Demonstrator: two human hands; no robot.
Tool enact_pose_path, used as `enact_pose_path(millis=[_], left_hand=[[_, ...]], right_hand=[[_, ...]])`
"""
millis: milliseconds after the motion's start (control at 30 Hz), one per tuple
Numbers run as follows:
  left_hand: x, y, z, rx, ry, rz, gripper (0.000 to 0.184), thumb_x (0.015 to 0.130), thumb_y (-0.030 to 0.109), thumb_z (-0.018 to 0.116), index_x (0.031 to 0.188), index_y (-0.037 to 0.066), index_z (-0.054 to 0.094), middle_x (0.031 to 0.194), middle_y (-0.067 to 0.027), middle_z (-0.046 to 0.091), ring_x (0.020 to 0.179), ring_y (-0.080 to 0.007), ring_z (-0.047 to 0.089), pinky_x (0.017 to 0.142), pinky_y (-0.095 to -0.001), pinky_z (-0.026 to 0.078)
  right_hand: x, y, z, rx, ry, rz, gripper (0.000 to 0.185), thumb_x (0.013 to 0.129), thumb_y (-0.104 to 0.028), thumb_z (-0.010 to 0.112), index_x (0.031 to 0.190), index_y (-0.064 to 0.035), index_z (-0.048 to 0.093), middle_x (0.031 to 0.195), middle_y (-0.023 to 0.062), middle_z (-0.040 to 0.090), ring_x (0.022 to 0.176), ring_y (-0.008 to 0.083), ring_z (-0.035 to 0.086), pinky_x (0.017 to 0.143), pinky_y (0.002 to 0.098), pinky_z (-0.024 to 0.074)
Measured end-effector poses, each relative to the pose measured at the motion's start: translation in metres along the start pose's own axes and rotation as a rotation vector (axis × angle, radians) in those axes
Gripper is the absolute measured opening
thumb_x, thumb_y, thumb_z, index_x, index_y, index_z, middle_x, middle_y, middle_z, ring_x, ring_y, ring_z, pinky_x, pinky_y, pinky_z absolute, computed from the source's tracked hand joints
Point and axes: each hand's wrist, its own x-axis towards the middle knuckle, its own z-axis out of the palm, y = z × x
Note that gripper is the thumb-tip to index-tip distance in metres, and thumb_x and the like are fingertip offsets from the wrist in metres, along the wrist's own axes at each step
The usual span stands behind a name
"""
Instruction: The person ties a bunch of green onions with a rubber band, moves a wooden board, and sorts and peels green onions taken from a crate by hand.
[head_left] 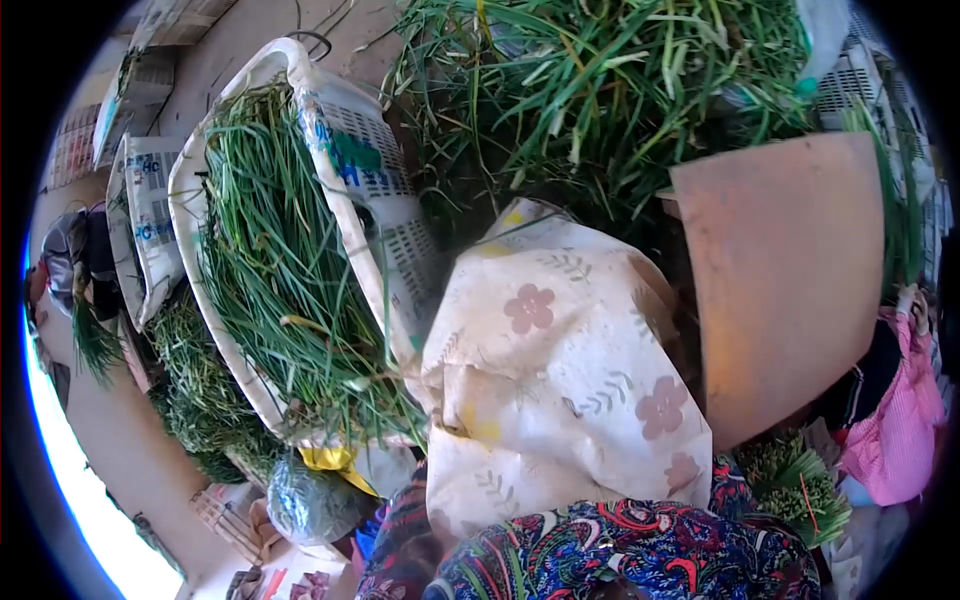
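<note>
Since neither of the wearer's hands shows, I cannot tell their state; slender, deep-green leaves (268, 215) fill one white-rimmed basket (342, 205) left of centre, one tangled heap (600, 95) spreading across the top.

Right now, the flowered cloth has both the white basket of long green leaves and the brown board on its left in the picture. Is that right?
Not quite: the brown board is to the right of the flowered cloth, as the head view shows. The white basket of long green leaves is indeed on its left.
</note>
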Motion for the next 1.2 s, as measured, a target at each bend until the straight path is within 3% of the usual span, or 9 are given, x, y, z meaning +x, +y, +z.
enact_pose_path(millis=[267,700,967,1200], left_hand=[[0.002,-0.017,-0.005,-0.035,0.010,0.093,0.031,0.072,0.033,0.060,0.092,0.010,0.062,0.084,-0.0160,0.063,0.083,-0.0304,0.061,0.071,-0.0400,0.048],[0.005,0.001,-0.037,-0.061,-0.051,-0.084,0.033,0.070,0.034,0.061,0.092,0.009,0.062,0.083,-0.0159,0.063,0.080,-0.0309,0.061,0.070,-0.0402,0.049],[0.008,-0.022,-0.035,-0.040,0.011,0.037,0.033,0.069,0.034,0.062,0.091,0.009,0.062,0.082,-0.0158,0.063,0.079,-0.0312,0.061,0.069,-0.0403,0.049],[0.024,-0.033,-0.057,0.027,0.023,0.203,0.034,0.069,0.035,0.062,0.091,0.009,0.061,0.081,-0.0157,0.063,0.077,-0.0314,0.061,0.068,-0.0404,0.049]], right_hand=[[0.003,-0.009,-0.009,-0.006,0.027,-0.158,0.053,0.085,-0.044,0.042,0.124,-0.0081,0.044,0.122,0.0098,0.049,0.112,0.0251,0.045,0.094,0.0347,0.0345],[-0.048,-0.037,0.027,-0.117,0.053,0.093,0.053,0.084,-0.044,0.044,0.123,-0.0087,0.045,0.123,0.0103,0.049,0.113,0.0259,0.045,0.095,0.0344,0.0340],[-0.001,-0.062,0.003,-0.177,-0.011,-0.158,0.053,0.083,-0.044,0.045,0.123,-0.0090,0.045,0.123,0.0106,0.049,0.113,0.0264,0.044,0.095,0.0342,0.0337],[0.026,-0.102,-0.062,-0.250,0.034,-0.485,0.053,0.083,-0.044,0.046,0.123,-0.0094,0.046,0.123,0.0109,0.048,0.114,0.0268,0.044,0.095,0.0340,0.0334]])
